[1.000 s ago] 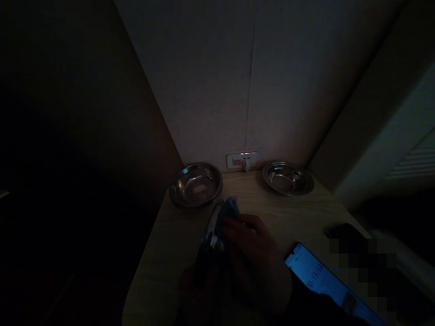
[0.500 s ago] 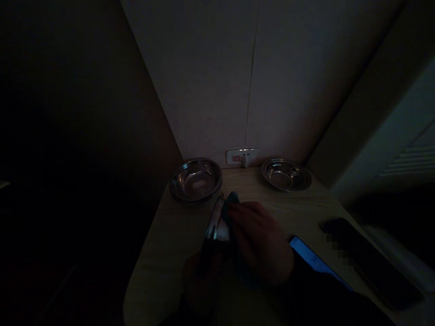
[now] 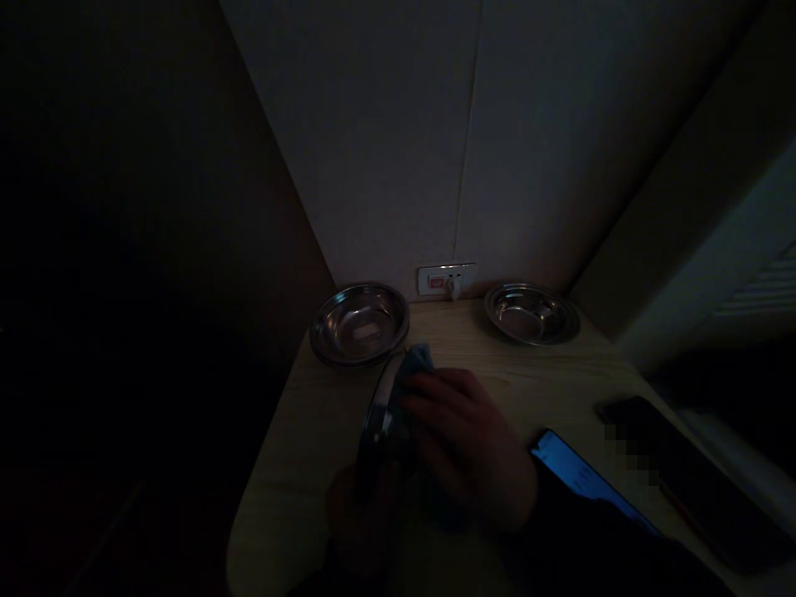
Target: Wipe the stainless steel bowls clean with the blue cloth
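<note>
Left hand [image 3: 361, 518]: gripped the lower edge of a shiny metal dish [image 3: 382, 406]; its fingers were mostly lost in the dark.
Right hand [image 3: 469, 444]: fingers lay together, pressing a blue-green cloth [image 3: 418, 358] against the dish face.
Dish in hand: was held tilted on edge above the near part of the wooden table [image 3: 292, 464], in front of the left bowl.
Left bowl [image 3: 339, 323]: sat upright at the back, pale label inside.
Right bowl [image 3: 522, 319]: sat upright near the wall socket [image 3: 446, 280].
Lit phone [image 3: 581, 473]: lay beside the right forearm; a dark flat object [image 3: 690, 477] lay farther right.
</note>
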A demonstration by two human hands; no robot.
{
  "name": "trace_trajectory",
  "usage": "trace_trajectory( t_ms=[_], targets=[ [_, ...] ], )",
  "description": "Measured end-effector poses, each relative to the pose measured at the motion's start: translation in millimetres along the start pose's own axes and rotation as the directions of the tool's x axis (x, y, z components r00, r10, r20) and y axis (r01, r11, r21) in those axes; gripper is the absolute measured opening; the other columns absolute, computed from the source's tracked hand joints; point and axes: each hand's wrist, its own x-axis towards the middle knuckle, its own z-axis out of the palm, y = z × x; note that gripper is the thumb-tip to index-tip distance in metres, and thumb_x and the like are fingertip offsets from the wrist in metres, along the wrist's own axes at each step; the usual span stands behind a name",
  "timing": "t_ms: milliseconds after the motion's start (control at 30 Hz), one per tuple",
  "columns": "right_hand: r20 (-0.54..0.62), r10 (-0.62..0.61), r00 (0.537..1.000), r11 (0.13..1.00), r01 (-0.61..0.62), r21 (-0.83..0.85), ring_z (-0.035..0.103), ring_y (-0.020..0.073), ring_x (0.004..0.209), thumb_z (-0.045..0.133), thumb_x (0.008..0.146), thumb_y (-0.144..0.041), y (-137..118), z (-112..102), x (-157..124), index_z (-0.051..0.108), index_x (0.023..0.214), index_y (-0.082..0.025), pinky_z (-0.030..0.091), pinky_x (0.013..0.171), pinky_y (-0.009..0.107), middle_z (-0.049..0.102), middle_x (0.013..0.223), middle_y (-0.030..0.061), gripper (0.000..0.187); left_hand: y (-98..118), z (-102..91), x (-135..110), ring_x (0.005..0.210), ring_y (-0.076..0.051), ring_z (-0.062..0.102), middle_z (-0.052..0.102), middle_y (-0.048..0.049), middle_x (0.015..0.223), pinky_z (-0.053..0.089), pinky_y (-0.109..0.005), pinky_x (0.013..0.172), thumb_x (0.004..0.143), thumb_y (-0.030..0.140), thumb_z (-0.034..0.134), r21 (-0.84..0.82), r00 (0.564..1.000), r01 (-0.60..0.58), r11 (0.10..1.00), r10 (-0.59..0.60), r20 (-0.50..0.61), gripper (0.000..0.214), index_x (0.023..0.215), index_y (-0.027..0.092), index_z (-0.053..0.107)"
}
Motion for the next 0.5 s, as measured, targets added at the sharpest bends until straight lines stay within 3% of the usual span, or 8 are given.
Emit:
trace_trajectory(
  t_ms=[67, 167, 233, 300, 367, 433, 500],
  targets=[
    [-0.031, 0.232, 0.972, 0.968, -0.228, 0.108, 0.065, 0.0203, 0.094, 0.050, 0.088, -0.019, 16.9, -1.9, 4.9, 0.069, 0.103, -0.017, 0.054, 0.083, 0.037, 0.071, 0.103, 0.0075, 0.024, 7.0, -0.9, -0.3, 0.040, -0.020, 0.060, 0.064, -0.0048, 0.045, 0.046, -0.024, 0.036, 0.064, 0.057, 0.062, -0.009, 1.000, 0.016, 1.000, -0.016, -0.017, 0.041, 0.051, 0.019, 0.066],
    [-0.075, 0.548, 0.833, 0.806, -0.501, 0.314, 0.069, 0.0194, 0.086, 0.054, 0.087, -0.027, 32.7, -5.3, 2.1, 0.071, 0.098, -0.020, 0.057, 0.077, 0.033, 0.074, 0.094, 0.0044, 0.021, 10.1, -2.0, -1.3, 0.040, -0.019, 0.060, 0.064, -0.0042, 0.045, 0.047, -0.024, 0.038, 0.064, 0.058, 0.061, -0.016, 1.000, 0.016, 1.000, -0.016, -0.023, 0.042, 0.052, 0.019, 0.067],
    [-0.138, 0.651, 0.747, 0.725, -0.557, 0.405, 0.070, 0.0203, 0.084, 0.057, 0.086, -0.031, 30.8, -6.9, -6.8, 0.072, 0.097, -0.021, 0.058, 0.075, 0.033, 0.075, 0.093, 0.0040, 0.021, 6.8, -2.0, -0.8, 0.043, -0.020, 0.061, 0.066, -0.0047, 0.048, 0.048, -0.025, 0.040, 0.063, 0.058, 0.062, -0.006, 0.999, -0.003, 1.000, 0.003, -0.039, 0.040, 0.054, 0.019, 0.068],
    [-0.223, 0.677, 0.701, 0.715, -0.554, 0.426, 0.071, 0.0207, 0.084, 0.057, 0.087, -0.030, 20.3, -6.7, -18.4, 0.071, 0.098, -0.022, 0.060, 0.073, 0.033, 0.075, 0.093, 0.0039, 0.020, 3.1, -1.8, 0.3, 0.046, -0.021, 0.062, 0.066, -0.0051, 0.051, 0.050, -0.027, 0.042, 0.062, 0.056, 0.065, 0.012, 0.998, -0.016, 1.000, 0.017, -0.061, 0.037, 0.056, 0.020, 0.067],
    [-0.313, 0.614, 0.724, 0.781, -0.502, 0.371, 0.070, 0.0211, 0.090, 0.054, 0.089, -0.025, 5.9, -3.3, -31.6, 0.070, 0.103, -0.024, 0.060, 0.076, 0.034, 0.073, 0.100, 0.0039, 0.021, 3.4, -3.0, -0.8, 0.046, -0.021, 0.062, 0.065, -0.0050, 0.049, 0.050, -0.027, 0.042, 0.063, 0.053, 0.065, 0.029, 0.998, -0.005, 1.000, 0.007, -0.066, 0.034, 0.054, 0.020, 0.066],
    [-0.340, 0.432, 0.836, 0.899, -0.368, 0.238, 0.067, 0.0214, 0.098, 0.053, 0.090, -0.021, -7.2, 3.5, -45.1, 0.067, 0.110, -0.027, 0.059, 0.080, 0.034, 0.070, 0.109, 0.0036, 0.025, 9.5, -7.8, -7.0, 0.047, -0.021, 0.062, 0.064, -0.0049, 0.049, 0.049, -0.026, 0.041, 0.067, 0.049, 0.064, 0.024, 0.999, 0.002, 1.000, -0.001, -0.045, 0.032, 0.054, 0.019, 0.065],
    [-0.269, 0.213, 0.939, 0.976, -0.193, 0.100, 0.063, 0.0206, 0.104, 0.055, 0.089, -0.020, -15.1, 12.2, -55.8, 0.064, 0.116, -0.030, 0.058, 0.082, 0.031, 0.068, 0.115, 0.0025, 0.030, 19.2, -16.5, -17.7, 0.052, -0.022, 0.065, 0.067, -0.0051, 0.054, 0.050, -0.026, 0.043, 0.071, 0.045, 0.062, -0.007, 1.000, -0.024, 1.000, 0.023, -0.012, 0.029, 0.059, 0.019, 0.068]
  ],
)
